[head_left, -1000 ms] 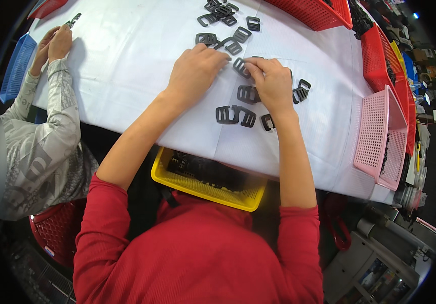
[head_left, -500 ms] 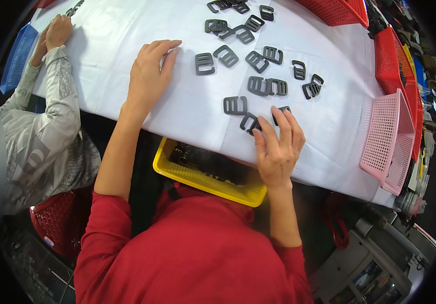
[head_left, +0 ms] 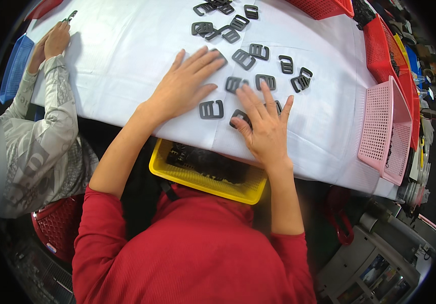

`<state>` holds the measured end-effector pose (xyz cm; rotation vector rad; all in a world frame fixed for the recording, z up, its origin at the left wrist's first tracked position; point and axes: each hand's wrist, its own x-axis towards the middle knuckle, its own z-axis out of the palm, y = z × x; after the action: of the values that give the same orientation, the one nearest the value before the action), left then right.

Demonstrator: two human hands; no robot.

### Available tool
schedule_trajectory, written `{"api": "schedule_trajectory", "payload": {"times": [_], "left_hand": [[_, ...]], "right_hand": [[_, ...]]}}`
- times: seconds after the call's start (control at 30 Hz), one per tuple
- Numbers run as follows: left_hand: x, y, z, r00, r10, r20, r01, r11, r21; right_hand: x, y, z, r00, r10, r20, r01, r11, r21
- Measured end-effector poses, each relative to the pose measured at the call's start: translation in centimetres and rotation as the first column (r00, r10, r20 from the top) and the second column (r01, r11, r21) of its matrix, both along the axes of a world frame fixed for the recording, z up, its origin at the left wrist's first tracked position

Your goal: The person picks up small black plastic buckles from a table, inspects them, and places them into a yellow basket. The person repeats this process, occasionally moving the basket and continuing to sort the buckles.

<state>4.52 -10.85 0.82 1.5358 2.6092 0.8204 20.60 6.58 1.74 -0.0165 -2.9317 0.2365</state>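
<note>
Dark grey plastic strap buckles lie scattered on the white-covered table. My left hand [head_left: 182, 88] is spread palm down over some of them; one buckle [head_left: 220, 59] shows past its fingertips. A separate buckle [head_left: 211, 109] lies just right of its wrist. My right hand [head_left: 266, 129] is also spread, fingers apart. Its thumb touches or covers part of a buckle [head_left: 240, 118], and another buckle [head_left: 278, 107] is partly hidden behind its fingers. Just beyond its fingertips lie a blurred buckle [head_left: 234, 84] and a sharper one [head_left: 265, 82]. Neither hand grips anything.
More buckles [head_left: 229, 34] lie farther back. A yellow basket [head_left: 202, 183] with dark contents sits below the table edge. Pink [head_left: 375, 124] and red baskets [head_left: 379, 50] line the right side. At left, a co-worker's hands [head_left: 55, 41] work beside a blue basket [head_left: 16, 68].
My left hand has moved right and spread over buckles that were uncovered. My right hand has moved forward and left, its fingers spreading. Two touching buckles near it now lie apart. The view shifted slightly.
</note>
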Motion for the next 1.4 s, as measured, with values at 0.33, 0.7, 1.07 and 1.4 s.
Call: {"api": "schedule_trajectory", "payload": {"times": [0.33, 0.7, 1.07, 1.4], "left_hand": [[2.0, -2.5, 0.9, 0.956, 0.044, 0.29, -0.092, 0.984, 0.155], [1.9, -2.3, 0.4, 0.957, 0.055, 0.284, -0.123, 0.966, 0.226], [8.0, 0.7, 2.9, 0.678, -0.109, 0.727, -0.375, 0.799, 0.47], [10.9, 1.2, 1.5, -0.242, -0.359, 0.901, -0.572, 0.803, 0.166]], "right_hand": [[2.2, 3.0, -1.2, 0.952, -0.3, -0.058, 0.283, 0.938, -0.2], [-0.8, 3.3, -1.2, 0.968, -0.211, -0.138, 0.189, 0.97, -0.155], [-0.9, 1.3, 3.6, 0.921, -0.384, 0.07, 0.248, 0.439, -0.864], [4.4, -1.4, 12.1, 0.909, -0.313, -0.275, 0.01, 0.677, -0.736]]}}
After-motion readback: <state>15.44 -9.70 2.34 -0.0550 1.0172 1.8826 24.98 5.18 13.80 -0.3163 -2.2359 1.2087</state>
